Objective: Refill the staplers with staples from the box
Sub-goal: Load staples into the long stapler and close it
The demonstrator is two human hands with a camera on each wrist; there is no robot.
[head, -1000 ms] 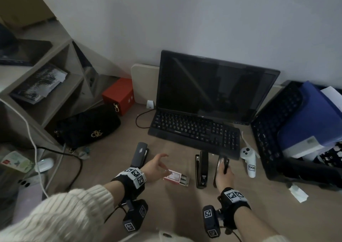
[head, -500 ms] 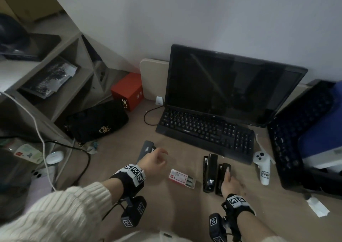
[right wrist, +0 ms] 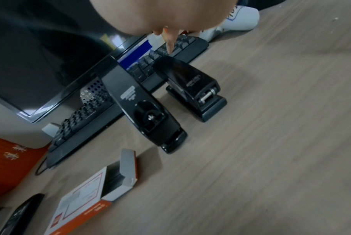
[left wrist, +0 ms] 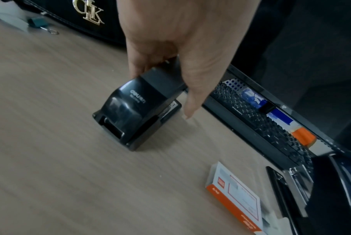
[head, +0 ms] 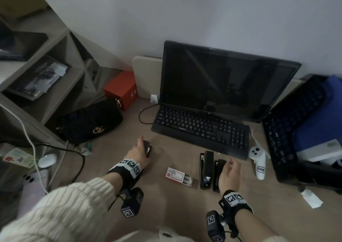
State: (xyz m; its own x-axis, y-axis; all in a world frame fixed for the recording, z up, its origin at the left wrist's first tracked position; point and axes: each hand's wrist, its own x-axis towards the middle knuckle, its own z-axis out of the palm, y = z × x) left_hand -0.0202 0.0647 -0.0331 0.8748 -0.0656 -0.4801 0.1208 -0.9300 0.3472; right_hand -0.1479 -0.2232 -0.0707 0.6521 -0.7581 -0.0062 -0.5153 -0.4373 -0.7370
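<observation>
Three black staplers lie on the wooden desk. My left hand (head: 143, 147) (left wrist: 160, 93) grips the left stapler (head: 148, 149) (left wrist: 138, 111), fingers on one side and thumb on the other; the stapler still rests on the desk. The long stapler (head: 207, 169) (right wrist: 142, 108) and the short stapler (head: 218, 175) (right wrist: 192, 85) lie side by side right of the open staple box (head: 177, 175) (right wrist: 90, 187) (left wrist: 236, 198). Dark staple strips show at the box's open end. My right hand (head: 230, 166) (right wrist: 168, 39) hovers with relaxed fingers just over the short stapler's front and holds nothing.
A black keyboard (head: 201, 129) and dark monitor (head: 222, 82) stand behind the staplers. A white controller (head: 258, 160) lies to the right, beside a black basket (head: 281, 130). At the left are a black bag (head: 88, 123), a red box (head: 120, 88), a cable and shelves.
My left hand moved away from the staple box to the left stapler and took hold of it. My right hand laid the short stapler beside the long one and let go.
</observation>
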